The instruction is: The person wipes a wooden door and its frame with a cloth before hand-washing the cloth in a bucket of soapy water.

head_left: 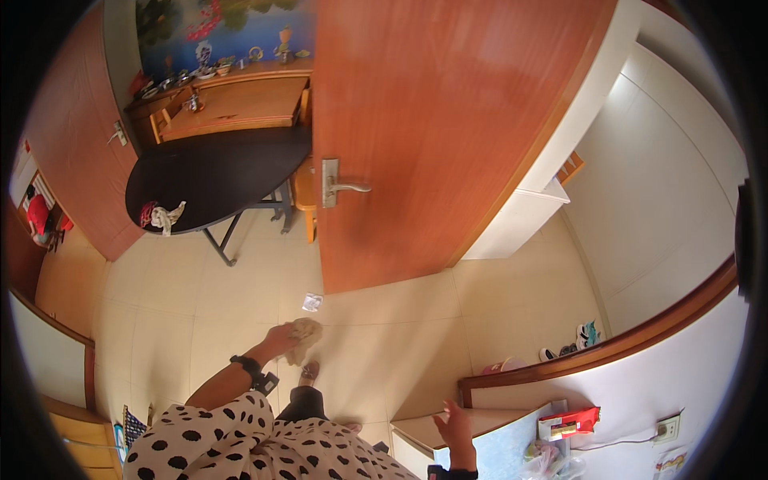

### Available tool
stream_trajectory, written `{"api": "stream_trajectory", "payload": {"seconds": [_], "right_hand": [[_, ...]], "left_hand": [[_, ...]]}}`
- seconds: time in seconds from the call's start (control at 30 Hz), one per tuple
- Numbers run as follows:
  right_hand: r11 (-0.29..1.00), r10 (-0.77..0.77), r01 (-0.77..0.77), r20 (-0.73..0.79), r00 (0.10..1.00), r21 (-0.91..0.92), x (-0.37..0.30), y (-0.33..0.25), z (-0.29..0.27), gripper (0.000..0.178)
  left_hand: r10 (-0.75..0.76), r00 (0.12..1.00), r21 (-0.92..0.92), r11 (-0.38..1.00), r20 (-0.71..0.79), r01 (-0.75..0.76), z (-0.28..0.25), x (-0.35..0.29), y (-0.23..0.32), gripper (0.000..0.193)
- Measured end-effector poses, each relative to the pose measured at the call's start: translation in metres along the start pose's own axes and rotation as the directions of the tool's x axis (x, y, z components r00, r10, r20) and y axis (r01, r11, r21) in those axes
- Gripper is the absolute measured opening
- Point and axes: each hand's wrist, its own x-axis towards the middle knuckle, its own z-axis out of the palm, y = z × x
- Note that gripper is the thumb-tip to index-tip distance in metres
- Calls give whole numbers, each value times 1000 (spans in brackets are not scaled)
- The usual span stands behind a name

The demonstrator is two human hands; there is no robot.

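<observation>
My left hand (282,339) reaches out in front of me and grips a crumpled beige cloth (305,334), held in the air above the tiled floor. A black band sits on that wrist. My right hand (455,425) hangs low at the right with its fingers spread and nothing in it, over the corner of a pale cabinet top (416,428). A wooden door (432,128) with a metal lever handle (340,186) stands just ahead of the cloth. My foot (309,371) shows below the cloth.
A small white scrap (312,302) lies on the floor by the door's foot. A dark oval table (216,176) with a cloth on it stands at the left, a wooden sideboard (232,100) behind it. Shoes (576,340) line the right wall; a red packet (570,422) lies lower right.
</observation>
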Motion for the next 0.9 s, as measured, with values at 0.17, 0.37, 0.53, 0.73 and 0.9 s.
{"api": "stream_trajectory", "payload": {"seconds": [0.17,0.37,0.53,0.73,0.9], "right_hand": [[680,-181,191,91,979,-708,23,-75,60,63],[613,-192,549,567,801,-568,70,-78,127,66],[643,-170,517,554,815,-565,86,-111,164,51],[570,-279,653,631,724,-498,137,-196,215,62],[611,-245,665,697,674,-429,186,-220,248,53]], "left_hand": [[-42,997,-177,983,60,52,-22,11,-11,42],[-118,993,-29,992,28,119,-84,-2,-81,42],[-179,982,44,983,58,177,-182,-19,-55,36],[-233,963,-146,966,-137,213,-214,-20,-134,37],[-439,865,-228,893,-244,388,-213,2,-176,33]]}}
